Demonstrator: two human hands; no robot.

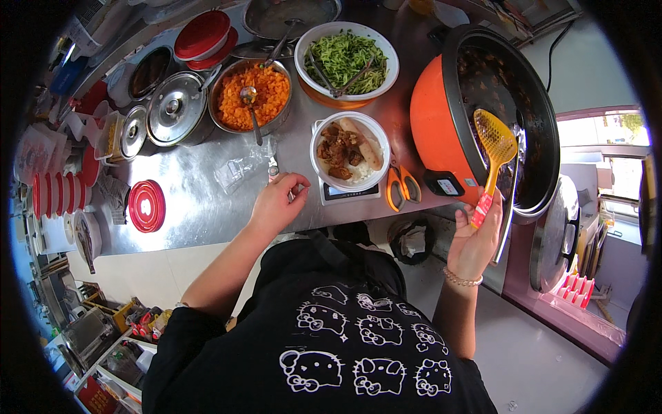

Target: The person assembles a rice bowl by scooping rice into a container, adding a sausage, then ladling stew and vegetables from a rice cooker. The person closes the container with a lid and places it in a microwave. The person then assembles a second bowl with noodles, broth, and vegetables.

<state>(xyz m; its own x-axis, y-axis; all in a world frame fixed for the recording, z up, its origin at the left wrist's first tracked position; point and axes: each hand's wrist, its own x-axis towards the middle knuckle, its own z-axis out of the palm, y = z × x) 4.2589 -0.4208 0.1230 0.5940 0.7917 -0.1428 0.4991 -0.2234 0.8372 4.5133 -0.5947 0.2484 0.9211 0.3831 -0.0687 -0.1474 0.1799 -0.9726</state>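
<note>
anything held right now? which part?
Right hand holds the yellow slotted spoon by its handle's lower end. Left hand rests on the counter, apparently holding nothing.

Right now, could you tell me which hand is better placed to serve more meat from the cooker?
Probably the right hand: it holds the yellow slotted spoon over the orange cooker. The left hand rests empty beside the white bowl.
</note>
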